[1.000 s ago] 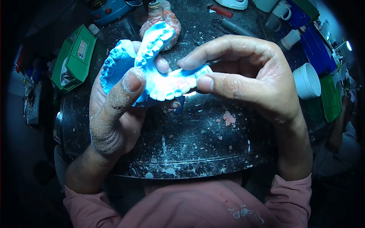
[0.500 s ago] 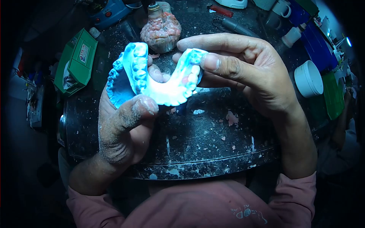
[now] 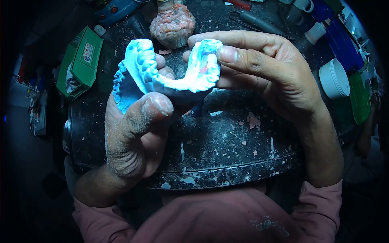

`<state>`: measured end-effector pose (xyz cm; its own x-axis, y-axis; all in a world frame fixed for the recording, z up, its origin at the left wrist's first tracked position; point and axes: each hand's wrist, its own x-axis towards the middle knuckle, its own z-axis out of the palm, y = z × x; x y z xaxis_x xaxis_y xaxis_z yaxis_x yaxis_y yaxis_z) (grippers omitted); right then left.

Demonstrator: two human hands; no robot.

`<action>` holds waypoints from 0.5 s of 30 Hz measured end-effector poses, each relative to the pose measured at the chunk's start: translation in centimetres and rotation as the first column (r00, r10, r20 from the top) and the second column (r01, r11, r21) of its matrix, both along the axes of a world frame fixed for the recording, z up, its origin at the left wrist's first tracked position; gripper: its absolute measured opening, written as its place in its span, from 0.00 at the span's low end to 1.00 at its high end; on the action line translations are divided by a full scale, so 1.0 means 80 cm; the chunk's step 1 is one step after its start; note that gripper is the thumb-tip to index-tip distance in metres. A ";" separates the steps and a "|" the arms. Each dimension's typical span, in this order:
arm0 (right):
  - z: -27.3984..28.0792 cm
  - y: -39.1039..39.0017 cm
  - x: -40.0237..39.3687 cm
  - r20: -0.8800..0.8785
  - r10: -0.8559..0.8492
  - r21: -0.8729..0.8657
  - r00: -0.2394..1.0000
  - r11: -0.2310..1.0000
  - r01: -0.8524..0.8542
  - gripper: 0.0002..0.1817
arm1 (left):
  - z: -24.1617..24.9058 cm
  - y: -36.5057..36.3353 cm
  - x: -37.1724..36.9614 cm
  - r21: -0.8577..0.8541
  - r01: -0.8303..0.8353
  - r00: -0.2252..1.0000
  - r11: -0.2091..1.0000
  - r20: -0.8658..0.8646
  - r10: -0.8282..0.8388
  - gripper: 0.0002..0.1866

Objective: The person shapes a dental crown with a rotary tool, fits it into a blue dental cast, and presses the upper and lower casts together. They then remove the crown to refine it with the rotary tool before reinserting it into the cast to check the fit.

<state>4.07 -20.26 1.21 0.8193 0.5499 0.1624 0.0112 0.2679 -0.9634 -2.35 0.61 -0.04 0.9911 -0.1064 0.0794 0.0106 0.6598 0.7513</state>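
A horseshoe-shaped dental cast (image 3: 178,87) is lit bright bluish white over the bench, its row of teeth turned partly toward me. My right hand (image 3: 279,73) pinches its right end between thumb and fingers, beside a few white teeth with a bit of pink at their base. Behind its left arm sits a second dental cast (image 3: 120,89), mostly covered by the first. My left hand (image 3: 135,137), dusty with white powder, is closed round this second cast from below. Its thumb lies close under the front cast, and its fingertips show inside the horseshoe.
A lumpy pink-coated jar (image 3: 172,26) stands behind the hands. Green bins (image 3: 83,60) are at left and right, with a white tub (image 3: 334,79) near the right one. A dark handpiece (image 3: 261,22) lies at the back. Pink and white scraps dot the black bench (image 3: 227,150).
The front cast has tipped, so its front teeth show less and its inner side more. Both hands keep their hold. The whole view has shifted slightly.
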 end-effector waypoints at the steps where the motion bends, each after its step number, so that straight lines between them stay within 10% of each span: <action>1: -0.001 0.001 0.000 0.002 -0.004 0.006 1.000 1.000 0.004 0.20 | 0.001 0.000 -0.001 0.000 0.001 1.000 1.000 -0.002 -0.001 0.26; 15: -0.001 0.000 -0.002 -0.021 -0.012 0.006 1.000 1.000 0.012 0.19 | 0.002 -0.001 -0.001 0.011 0.026 1.000 1.000 -0.016 -0.026 0.27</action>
